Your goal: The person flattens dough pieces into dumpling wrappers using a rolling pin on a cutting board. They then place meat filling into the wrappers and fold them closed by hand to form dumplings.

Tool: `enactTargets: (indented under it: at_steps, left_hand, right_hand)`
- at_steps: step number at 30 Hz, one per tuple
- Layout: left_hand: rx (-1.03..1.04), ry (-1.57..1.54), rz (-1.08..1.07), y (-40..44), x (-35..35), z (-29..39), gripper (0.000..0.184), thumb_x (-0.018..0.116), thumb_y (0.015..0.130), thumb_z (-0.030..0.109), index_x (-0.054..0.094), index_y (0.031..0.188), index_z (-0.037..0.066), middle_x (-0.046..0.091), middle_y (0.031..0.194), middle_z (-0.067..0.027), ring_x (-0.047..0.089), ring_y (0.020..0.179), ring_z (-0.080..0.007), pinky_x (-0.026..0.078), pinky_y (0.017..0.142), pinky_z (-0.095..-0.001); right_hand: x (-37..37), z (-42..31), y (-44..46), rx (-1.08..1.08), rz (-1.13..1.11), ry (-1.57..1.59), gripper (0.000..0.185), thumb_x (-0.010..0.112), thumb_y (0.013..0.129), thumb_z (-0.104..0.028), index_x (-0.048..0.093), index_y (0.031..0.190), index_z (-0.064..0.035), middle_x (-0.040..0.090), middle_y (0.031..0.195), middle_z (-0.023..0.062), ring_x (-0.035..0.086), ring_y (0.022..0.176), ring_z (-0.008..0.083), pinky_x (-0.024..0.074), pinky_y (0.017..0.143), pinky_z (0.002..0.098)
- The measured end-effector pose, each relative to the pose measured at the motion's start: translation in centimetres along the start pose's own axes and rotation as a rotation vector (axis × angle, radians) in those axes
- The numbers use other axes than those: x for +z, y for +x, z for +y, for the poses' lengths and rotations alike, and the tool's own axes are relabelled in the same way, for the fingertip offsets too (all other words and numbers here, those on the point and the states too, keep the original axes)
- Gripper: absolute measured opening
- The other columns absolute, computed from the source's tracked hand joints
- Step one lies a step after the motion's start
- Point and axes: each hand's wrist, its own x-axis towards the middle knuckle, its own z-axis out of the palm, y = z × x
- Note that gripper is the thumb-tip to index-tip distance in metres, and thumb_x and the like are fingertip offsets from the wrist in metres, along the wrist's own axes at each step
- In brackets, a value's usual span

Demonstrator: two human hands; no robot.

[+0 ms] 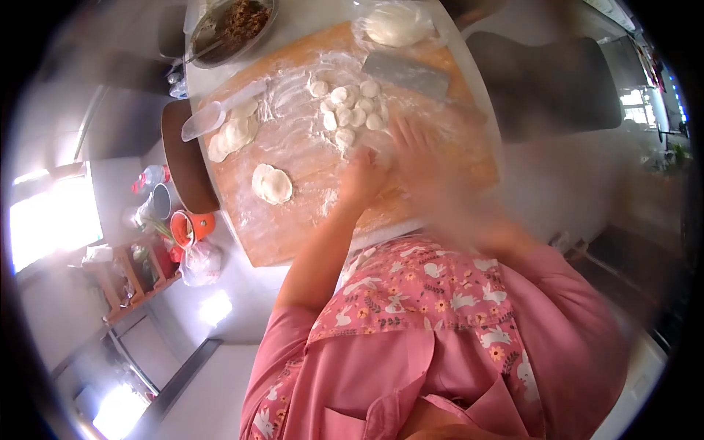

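My left hand [363, 177] rests low over the floured wooden board [308, 227], its fingers curled in; whatever they hold, if anything, is hidden. Beside it, my right hand [416, 150] lies over the board with its fingers stretched out, partly blurred. Just beyond both hands is a cluster of small round dough pieces [358, 116], dusted with flour. To the left sits a small stack of flat dough wrappers [272, 184]. More wrappers [236, 136] overlap near the board's left edge. A wide grey cleaver blade [405, 74] lies behind the dough pieces.
A clear plastic scoop [204, 122] lies across the board's left edge. At the far left stands a bowl [273, 16] of brown filling [246, 22] with a utensil in it. Dough in a plastic bag [397, 26] sits at the back. An orange bucket [192, 227] stands beyond the table.
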Motion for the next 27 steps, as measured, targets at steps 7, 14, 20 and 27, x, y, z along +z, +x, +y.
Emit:
enactTargets:
  at_steps: [7, 14, 20, 27]
  left_hand:
    - [-0.059, -0.041, 0.043, -0.8, -1.1, -2.3, 0.023, 0.052, 0.087, 0.024, 0.061, 0.095, 0.005, 0.064, 0.095, -0.0228, 0.061, 0.09, -0.0392, 0.047, 0.076, -0.0474]
    - [-0.058, 0.664, 0.294, -1.6, -10.4, -5.2, 0.038, 0.059, 0.085, 0.028, 0.055, 0.117, 0.007, 0.051, 0.124, -0.0118, 0.043, 0.12, -0.0305, 0.033, 0.096, -0.0466]
    - [0.212, 0.528, -0.024, -2.0, -0.1, 2.0, 0.055, 0.054, 0.087, 0.034, 0.044, 0.133, 0.004, 0.022, 0.149, -0.0173, 0.016, 0.14, -0.0335, 0.013, 0.113, -0.0511]
    - [0.381, 0.015, -0.272, -4.2, 0.8, 8.3, 0.047, 0.057, 0.081, 0.025, 0.049, 0.123, 0.005, 0.042, 0.133, -0.023, 0.036, 0.127, -0.0367, 0.035, 0.1, -0.0461]
  right_hand:
    - [-1.0, 0.5, -6.4, -0.183, 0.066, -0.013, 0.046, 0.051, 0.087, -0.025, 0.048, 0.128, -0.0048, 0.043, 0.138, 0.0136, 0.04, 0.127, 0.0288, 0.0279, 0.104, 0.0469]
    - [-3.7, 0.8, -7.7, -0.159, -0.1, 0.06, 0.043, 0.053, 0.083, -0.019, 0.051, 0.124, -0.0054, 0.045, 0.135, 0.0114, 0.043, 0.124, 0.027, 0.035, 0.099, 0.044]
    - [-2.2, 4.6, -5.6, 0.043, 0.092, 0.144, 0.048, 0.052, 0.08, -0.014, 0.047, 0.127, -0.0067, 0.044, 0.136, 0.0127, 0.044, 0.122, 0.0335, 0.04, 0.097, 0.0424]
    - [-3.7, 5.4, -3.3, 0.023, 0.035, 0.107, 0.05, 0.051, 0.078, -0.006, 0.047, 0.128, -0.0044, 0.045, 0.135, 0.0155, 0.044, 0.122, 0.0346, 0.0376, 0.099, 0.0432]
